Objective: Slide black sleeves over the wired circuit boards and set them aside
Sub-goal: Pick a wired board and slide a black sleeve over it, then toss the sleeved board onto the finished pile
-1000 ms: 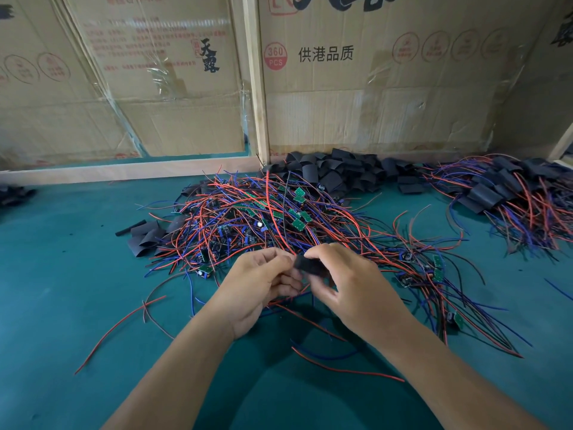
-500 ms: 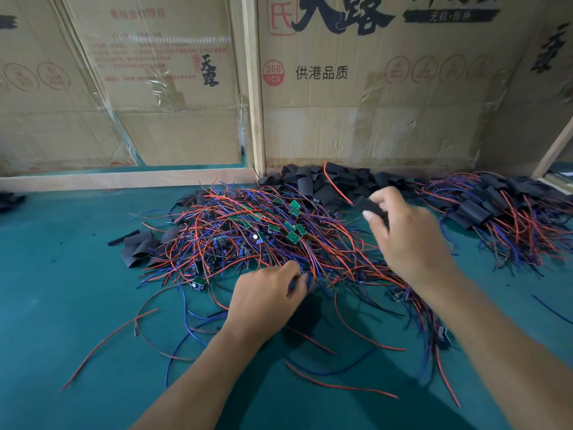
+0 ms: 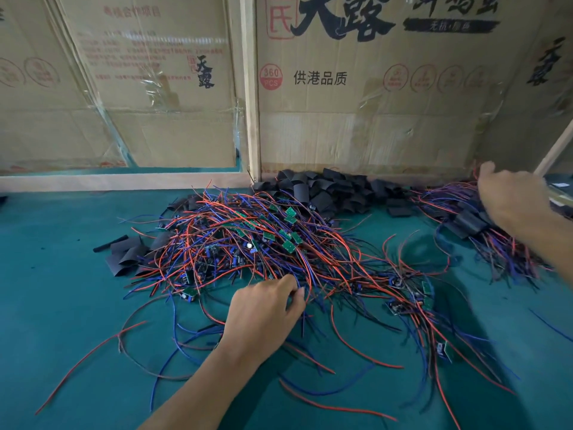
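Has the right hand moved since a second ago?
Yes. The right hand has left the middle, where it met the left hand, and swung right and away, over the finished pile near the cardboard wall.

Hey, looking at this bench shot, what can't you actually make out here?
- Head view, right hand: motion-blurred, so whether it holds anything over the finished pile is unclear.
- Left hand: fingertips buried in the wire pile; what they touch is hidden.
- Green boards: too small to read.
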The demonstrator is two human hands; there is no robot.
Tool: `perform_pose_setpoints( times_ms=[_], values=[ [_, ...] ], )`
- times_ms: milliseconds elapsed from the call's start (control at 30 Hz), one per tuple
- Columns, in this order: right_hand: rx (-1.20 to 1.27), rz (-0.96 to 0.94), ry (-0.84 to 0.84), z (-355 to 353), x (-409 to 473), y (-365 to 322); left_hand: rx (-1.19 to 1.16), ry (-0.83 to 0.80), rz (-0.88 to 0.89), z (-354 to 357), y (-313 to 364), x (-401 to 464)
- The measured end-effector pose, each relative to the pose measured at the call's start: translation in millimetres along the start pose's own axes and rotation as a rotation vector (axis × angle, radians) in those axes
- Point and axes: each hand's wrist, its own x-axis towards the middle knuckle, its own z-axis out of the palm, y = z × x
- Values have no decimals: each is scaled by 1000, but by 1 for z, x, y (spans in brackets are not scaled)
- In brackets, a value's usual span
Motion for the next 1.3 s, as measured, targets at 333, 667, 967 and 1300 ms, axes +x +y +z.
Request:
perform_pose_setpoints(
  times_ms=[333,667,967,1300],
  values=[
    [-107,1,-155,35,-29,-33,-26,-48,-16,-1,0,-1],
    [374,-194,-30,-8,3,-104,-16,-75,-19,1,-2,-2],
    [901,-266,-524,-20,23,-190,-26,-78,-19,4,-5,-1],
    [1007,-227,-645,-22,25,-192,-24,-91,-28,7,-8,-1]
  ],
)
